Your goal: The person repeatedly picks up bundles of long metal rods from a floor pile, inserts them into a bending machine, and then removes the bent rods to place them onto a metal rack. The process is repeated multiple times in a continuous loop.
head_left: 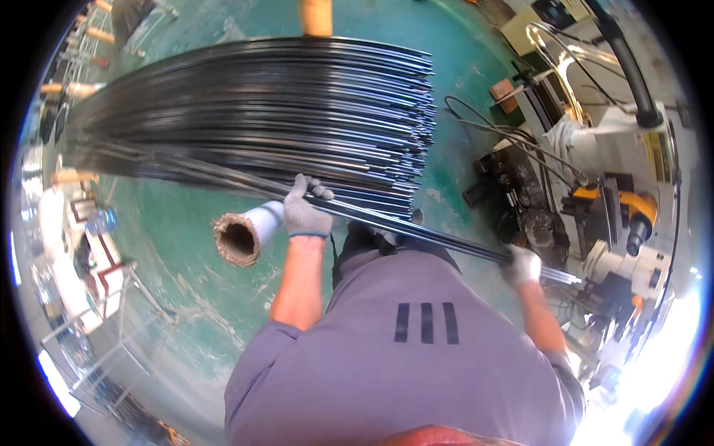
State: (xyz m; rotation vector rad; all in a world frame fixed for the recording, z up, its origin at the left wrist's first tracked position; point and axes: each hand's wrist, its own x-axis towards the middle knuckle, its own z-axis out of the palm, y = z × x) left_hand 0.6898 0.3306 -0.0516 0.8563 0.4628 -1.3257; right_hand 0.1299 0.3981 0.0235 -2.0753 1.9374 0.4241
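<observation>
A small bundle of long, thin dark metal rods (416, 232) slants across in front of my body, its shiny ends out to the right. My gloved left hand (307, 208) is closed around the bundle near its middle. Close to those ends, my gloved right hand (522, 267) grips the same rods. Beyond them lies a wide stack of similar rods (297, 104), their ends uneven at the right and their far left blurred. Part of the held bundle crosses the near edge of this stack.
Beside my left forearm stands a cardboard tube (239, 239) with a pale wrap. On the right is a machine (625, 149) with cables, a black hose and a yellow-and-black part (638, 212). A metal frame (123, 346) stands at lower left on the green floor (186, 297).
</observation>
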